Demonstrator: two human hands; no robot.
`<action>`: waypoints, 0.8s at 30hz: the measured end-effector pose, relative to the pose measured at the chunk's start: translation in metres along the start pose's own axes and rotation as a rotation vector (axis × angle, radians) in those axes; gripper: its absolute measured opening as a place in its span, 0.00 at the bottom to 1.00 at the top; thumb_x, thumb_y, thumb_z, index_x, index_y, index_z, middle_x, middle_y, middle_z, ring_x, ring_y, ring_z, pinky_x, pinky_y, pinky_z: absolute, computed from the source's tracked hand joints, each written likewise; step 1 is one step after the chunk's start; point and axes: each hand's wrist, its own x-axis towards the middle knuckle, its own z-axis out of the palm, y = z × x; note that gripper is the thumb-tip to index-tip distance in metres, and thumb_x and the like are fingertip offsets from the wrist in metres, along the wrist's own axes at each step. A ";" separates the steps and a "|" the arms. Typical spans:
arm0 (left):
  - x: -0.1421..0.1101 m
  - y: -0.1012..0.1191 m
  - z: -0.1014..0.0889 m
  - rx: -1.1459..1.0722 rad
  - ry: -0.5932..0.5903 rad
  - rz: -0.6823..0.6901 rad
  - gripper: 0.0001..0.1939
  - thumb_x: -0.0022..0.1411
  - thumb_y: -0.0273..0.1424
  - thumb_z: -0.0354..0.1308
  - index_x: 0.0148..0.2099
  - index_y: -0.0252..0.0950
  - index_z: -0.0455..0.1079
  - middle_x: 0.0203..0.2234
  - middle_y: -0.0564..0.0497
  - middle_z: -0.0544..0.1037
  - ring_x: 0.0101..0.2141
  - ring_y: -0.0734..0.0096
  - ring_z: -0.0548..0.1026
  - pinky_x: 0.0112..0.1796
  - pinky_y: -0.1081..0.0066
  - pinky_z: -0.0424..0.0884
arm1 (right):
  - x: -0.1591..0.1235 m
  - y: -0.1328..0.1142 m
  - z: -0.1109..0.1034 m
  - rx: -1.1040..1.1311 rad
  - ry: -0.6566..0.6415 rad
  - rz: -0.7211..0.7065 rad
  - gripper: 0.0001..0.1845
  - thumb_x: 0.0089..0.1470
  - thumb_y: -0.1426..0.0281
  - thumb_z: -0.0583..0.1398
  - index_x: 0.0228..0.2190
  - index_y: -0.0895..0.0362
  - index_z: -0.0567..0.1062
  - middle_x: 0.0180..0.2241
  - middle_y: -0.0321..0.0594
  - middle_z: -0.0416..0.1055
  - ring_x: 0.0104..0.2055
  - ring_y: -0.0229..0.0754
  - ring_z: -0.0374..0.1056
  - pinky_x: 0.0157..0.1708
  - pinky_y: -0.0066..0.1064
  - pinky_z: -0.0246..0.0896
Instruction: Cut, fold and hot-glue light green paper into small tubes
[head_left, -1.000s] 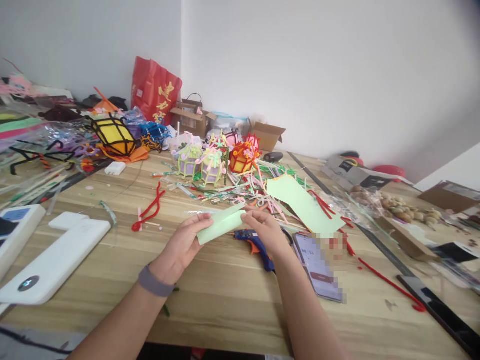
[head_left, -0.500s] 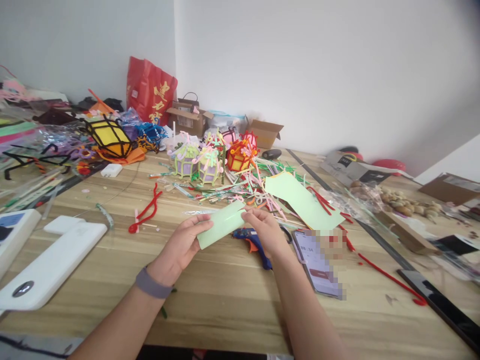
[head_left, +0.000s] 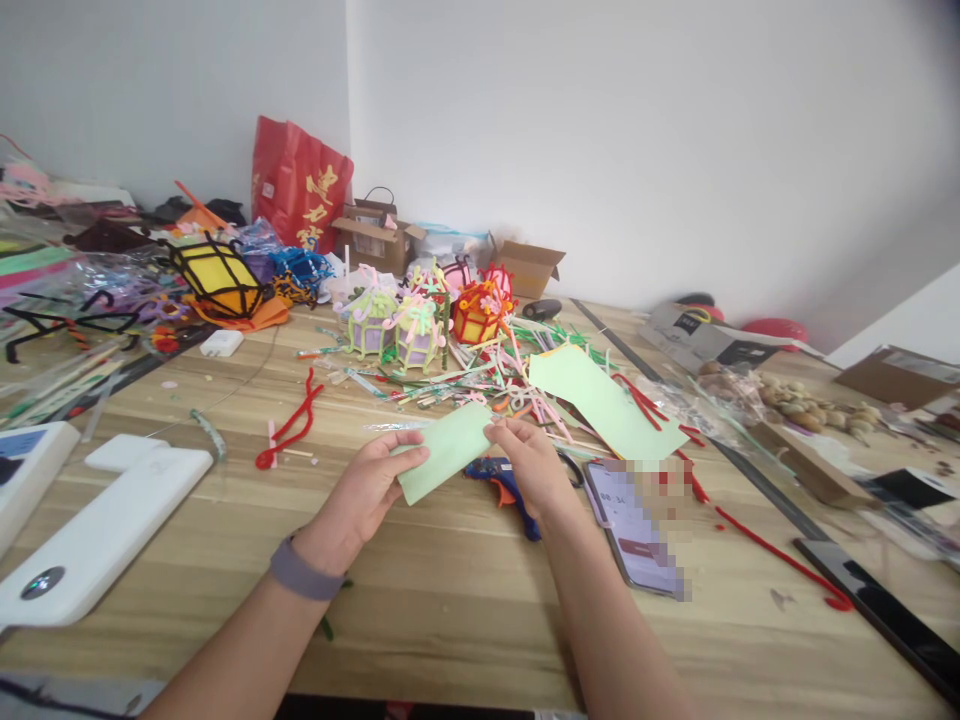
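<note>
A small strip of pale green paper (head_left: 445, 452) is held just above the wooden table (head_left: 465, 600) between both hands. My left hand (head_left: 360, 495), with a grey band on the wrist, pinches its lower left end. My right hand (head_left: 531, 462) pinches its upper right end. Under my right hand lies a blue glue gun (head_left: 504, 478) with an orange trigger. A larger pale green sheet (head_left: 600, 400) lies to the right, with red pipe cleaners on it.
A phone (head_left: 634, 525) lies right of my right wrist. Several small pipe-cleaner lanterns (head_left: 420, 325) and loose pipe cleaners crowd the middle back. White devices (head_left: 97, 535) sit at left, a red pipe cleaner (head_left: 289, 425) nearby, and a long black ruler (head_left: 862, 590) at right.
The green strip has been turned flatter, so more of its face shows. Both hands keep their hold and stay almost in place.
</note>
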 end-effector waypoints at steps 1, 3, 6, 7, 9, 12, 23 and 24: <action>0.000 0.000 0.000 0.011 0.001 0.005 0.21 0.38 0.27 0.72 0.36 0.36 0.69 0.26 0.52 0.79 0.25 0.71 0.74 0.24 0.75 0.66 | 0.000 -0.001 0.000 0.010 0.001 0.000 0.16 0.41 0.59 0.64 0.15 0.55 0.67 0.21 0.32 0.69 0.28 0.37 0.61 0.37 0.30 0.57; 0.000 0.000 0.000 0.020 -0.009 0.009 0.20 0.38 0.28 0.72 0.35 0.36 0.69 0.25 0.53 0.78 0.24 0.72 0.74 0.23 0.76 0.66 | -0.001 -0.001 0.001 0.020 0.005 0.001 0.16 0.41 0.59 0.64 0.15 0.55 0.66 0.20 0.31 0.68 0.26 0.36 0.59 0.35 0.30 0.57; 0.000 0.000 0.000 0.012 -0.022 0.008 0.19 0.39 0.27 0.71 0.35 0.36 0.69 0.24 0.53 0.78 0.24 0.72 0.74 0.23 0.76 0.66 | -0.001 -0.001 0.002 0.009 0.020 -0.006 0.17 0.41 0.59 0.63 0.15 0.54 0.64 0.19 0.30 0.65 0.25 0.36 0.58 0.33 0.29 0.55; 0.000 0.000 0.000 0.011 -0.018 0.008 0.19 0.39 0.27 0.71 0.35 0.36 0.69 0.24 0.53 0.78 0.24 0.72 0.74 0.23 0.76 0.66 | -0.001 0.000 0.002 0.005 0.025 -0.006 0.17 0.41 0.59 0.63 0.15 0.54 0.64 0.19 0.30 0.64 0.25 0.35 0.57 0.32 0.29 0.54; 0.000 0.000 0.001 0.014 -0.009 0.014 0.19 0.38 0.27 0.72 0.35 0.36 0.69 0.24 0.53 0.78 0.23 0.71 0.74 0.23 0.76 0.66 | -0.001 0.001 0.002 0.004 0.035 -0.005 0.18 0.41 0.59 0.63 0.15 0.54 0.63 0.18 0.29 0.62 0.24 0.35 0.56 0.30 0.28 0.53; -0.002 0.002 0.004 0.020 0.006 0.037 0.20 0.37 0.27 0.72 0.34 0.35 0.69 0.23 0.53 0.77 0.23 0.71 0.74 0.24 0.75 0.66 | -0.002 0.002 0.004 0.021 0.049 -0.007 0.17 0.41 0.58 0.63 0.15 0.54 0.63 0.17 0.29 0.61 0.24 0.35 0.55 0.29 0.28 0.52; 0.000 -0.005 0.000 0.139 0.049 0.186 0.23 0.38 0.35 0.71 0.37 0.37 0.68 0.27 0.53 0.79 0.26 0.70 0.74 0.27 0.74 0.65 | -0.002 0.004 0.011 0.107 0.119 0.036 0.14 0.36 0.62 0.66 0.24 0.53 0.67 0.21 0.31 0.71 0.24 0.38 0.67 0.28 0.30 0.61; 0.000 -0.005 0.000 0.159 0.053 0.200 0.23 0.38 0.35 0.71 0.37 0.37 0.68 0.27 0.53 0.78 0.26 0.69 0.74 0.27 0.74 0.65 | -0.002 0.005 0.011 0.119 0.129 0.039 0.15 0.36 0.63 0.66 0.25 0.53 0.66 0.21 0.31 0.72 0.24 0.39 0.67 0.29 0.30 0.61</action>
